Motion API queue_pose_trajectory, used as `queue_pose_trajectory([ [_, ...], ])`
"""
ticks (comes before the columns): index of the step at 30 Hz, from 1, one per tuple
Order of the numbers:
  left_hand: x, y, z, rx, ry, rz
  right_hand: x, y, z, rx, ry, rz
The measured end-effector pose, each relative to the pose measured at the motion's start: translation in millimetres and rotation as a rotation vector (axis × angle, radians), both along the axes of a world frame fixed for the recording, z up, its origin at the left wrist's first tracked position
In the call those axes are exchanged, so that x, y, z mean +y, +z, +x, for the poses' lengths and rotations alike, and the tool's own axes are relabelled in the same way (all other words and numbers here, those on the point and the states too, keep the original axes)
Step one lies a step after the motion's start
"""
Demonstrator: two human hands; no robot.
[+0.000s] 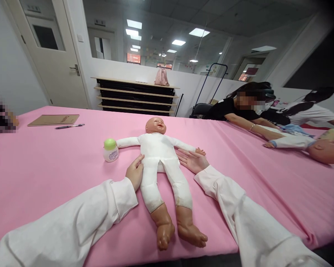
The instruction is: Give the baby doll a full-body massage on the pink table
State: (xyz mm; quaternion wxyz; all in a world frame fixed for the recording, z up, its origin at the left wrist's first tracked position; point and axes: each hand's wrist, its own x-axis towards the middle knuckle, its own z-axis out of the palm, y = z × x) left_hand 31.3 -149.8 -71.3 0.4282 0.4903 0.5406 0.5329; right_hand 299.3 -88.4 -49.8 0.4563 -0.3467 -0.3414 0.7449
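As the hands (135,172) (196,162) flank it, the doll (158,148) lies between.

On the left of the smooth pink cloth (72,155) lies a flat brown-covered notebook (51,119), with a slim dark pen (69,126) just beside its near edge. Across the far side, a cream door (59,79) with a metal handle (75,69) stands at the left, while a low black rack (133,99) with pale wooden shelves bears a small pink backpack (161,77) beneath a wide glass window (156,33). At the right, a person in a black top (225,108) leans with arms stretched toward a second doll in pale clothing (292,141), and beyond bends a person in a white top (314,112).
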Motion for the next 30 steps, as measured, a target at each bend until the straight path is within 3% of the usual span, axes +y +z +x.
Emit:
queue_pose_trajectory([
  [30,2.8,-3.6,1.0,-0.002,-0.007,0.006,6.3,-6.5,-0.2,-0.010,-0.063,-0.056],
])
